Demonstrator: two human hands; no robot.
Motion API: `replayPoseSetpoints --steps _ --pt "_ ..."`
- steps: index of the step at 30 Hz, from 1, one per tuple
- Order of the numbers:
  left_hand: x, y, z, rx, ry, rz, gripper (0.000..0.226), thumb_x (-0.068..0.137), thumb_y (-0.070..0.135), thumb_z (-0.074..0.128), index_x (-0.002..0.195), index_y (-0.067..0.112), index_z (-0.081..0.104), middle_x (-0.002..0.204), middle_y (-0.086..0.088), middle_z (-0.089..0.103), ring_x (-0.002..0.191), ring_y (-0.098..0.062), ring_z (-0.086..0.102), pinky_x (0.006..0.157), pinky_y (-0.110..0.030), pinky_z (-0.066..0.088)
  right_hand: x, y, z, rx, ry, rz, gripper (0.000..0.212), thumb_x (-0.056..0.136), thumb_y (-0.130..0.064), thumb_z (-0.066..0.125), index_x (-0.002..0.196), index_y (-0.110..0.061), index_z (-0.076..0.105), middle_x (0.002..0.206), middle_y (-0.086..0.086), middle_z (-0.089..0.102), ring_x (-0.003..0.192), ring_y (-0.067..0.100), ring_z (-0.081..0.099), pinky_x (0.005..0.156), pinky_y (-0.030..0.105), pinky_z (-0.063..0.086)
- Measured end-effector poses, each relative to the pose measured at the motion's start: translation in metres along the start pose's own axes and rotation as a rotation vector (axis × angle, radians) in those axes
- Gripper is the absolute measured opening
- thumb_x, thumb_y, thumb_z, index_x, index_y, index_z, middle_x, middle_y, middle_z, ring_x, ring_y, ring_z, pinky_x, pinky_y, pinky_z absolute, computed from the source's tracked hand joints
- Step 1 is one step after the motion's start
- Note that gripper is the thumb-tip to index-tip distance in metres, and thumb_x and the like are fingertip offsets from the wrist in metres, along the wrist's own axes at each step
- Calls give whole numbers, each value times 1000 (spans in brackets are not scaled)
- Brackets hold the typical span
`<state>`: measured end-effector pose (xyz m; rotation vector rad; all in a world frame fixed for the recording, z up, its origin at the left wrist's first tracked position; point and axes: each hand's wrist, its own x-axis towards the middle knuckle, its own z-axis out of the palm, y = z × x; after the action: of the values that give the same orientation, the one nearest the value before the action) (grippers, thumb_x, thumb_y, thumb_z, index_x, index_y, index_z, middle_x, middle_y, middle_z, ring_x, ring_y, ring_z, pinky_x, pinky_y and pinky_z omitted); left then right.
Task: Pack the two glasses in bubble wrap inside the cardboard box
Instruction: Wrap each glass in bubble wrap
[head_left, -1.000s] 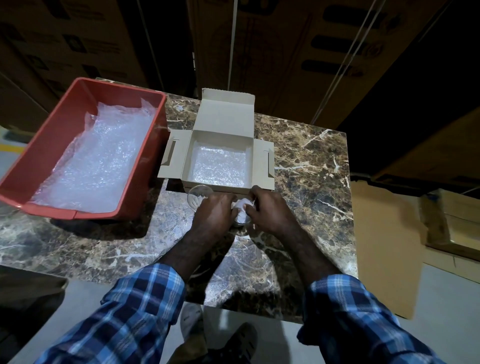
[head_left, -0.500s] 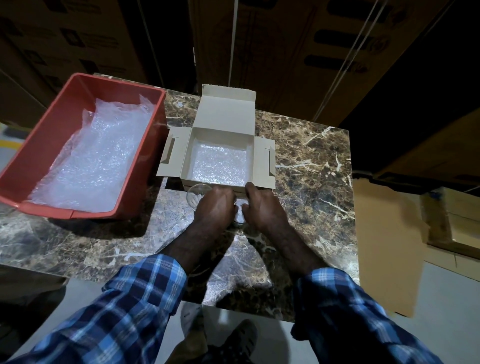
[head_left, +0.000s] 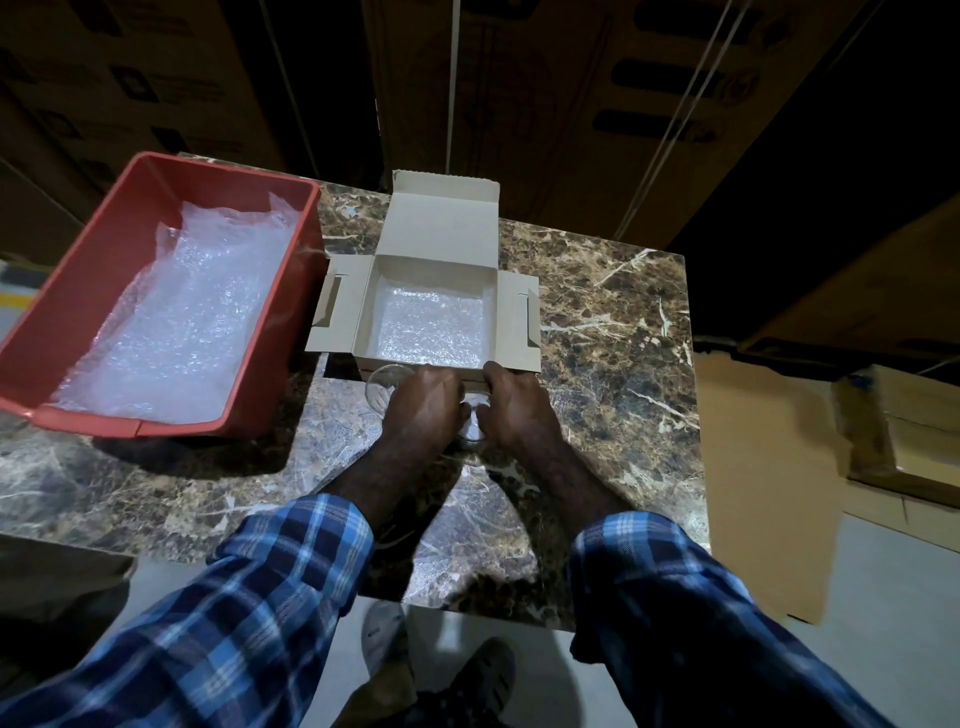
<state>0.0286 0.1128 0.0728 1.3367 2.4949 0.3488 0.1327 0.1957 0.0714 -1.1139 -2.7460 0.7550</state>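
At nine o'clock I see a red bin (head_left: 83, 291) on the marble desk (head_left: 613, 332), with a loose sheet of bubble wrap (head_left: 192, 322) lying inside it. Just beside it, toward twelve, stands the open cardboard box (head_left: 436, 244) — lid tipped back, side flaps spread, and a flat layer of wrap (head_left: 434, 330) lining its floor. At the box's near edge, an empty glass (head_left: 382, 387) stands upright on the desk, touching my left hand (head_left: 423, 410). That hand is curled over something I cannot see whole. Between it and my right hand (head_left: 517, 410) sits a second glass (head_left: 472, 423) with white wrap around or inside it (I cannot tell which). Both hands appear to grasp this glass — fingers bent toward it, tips hidden. It rests low against the desk, just outside the box.
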Motion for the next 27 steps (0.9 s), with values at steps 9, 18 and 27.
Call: replayPoseSetpoints --steps 9,18,27 --pt "-7 5 -5 -37 -2 -5 17 88 16 68 101 6 72 96 -15 72 84 -30 69 70 -39 58 -2 6 -10 156 -125 143 21 84 -18 64 103 -19 55 103 10 65 92 27 59 72 27 40" --pt "-21 1 -9 -158 75 -82 25 86 25 68 107 11 74 99 -13 73 88 -26 68 75 -36 57 -21 10 -19 248 11 127 15 83 -15 66 88 -23 55 88 6 64 77 23 57 66 27 38" --pt "-59 8 -14 -166 197 -132 29 90 35 61 108 15 72 90 -11 72 83 -28 69 72 -38 57 -31 18 -11 249 68 7 23 91 -27 64 111 -17 68 104 8 67 98 25 62 83 33 49"
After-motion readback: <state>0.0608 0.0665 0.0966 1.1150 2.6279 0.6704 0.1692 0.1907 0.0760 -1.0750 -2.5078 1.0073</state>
